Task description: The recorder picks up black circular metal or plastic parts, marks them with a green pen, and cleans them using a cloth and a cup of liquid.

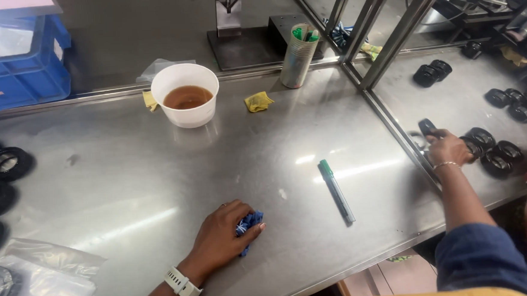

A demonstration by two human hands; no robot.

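Observation:
My left hand (223, 237), with a white watch on its wrist, rests on the steel table (127, 191) near the front edge. Its fingers are closed on a small crumpled blue cloth (251, 227), pressed against the surface. A green-capped marker pen (336, 191) lies flat to the right of the hand, apart from it. My right hand is out of view.
A white bowl of brown liquid (185, 95) stands at the back, with a yellow rag (258, 101) and a cup of markers (298, 56) beside it. Black rubber rings (1, 180) lie at the left above plastic bags (36, 277). A co-worker's hand (450, 147) in a blue sleeve handles black parts (495, 154) at the right.

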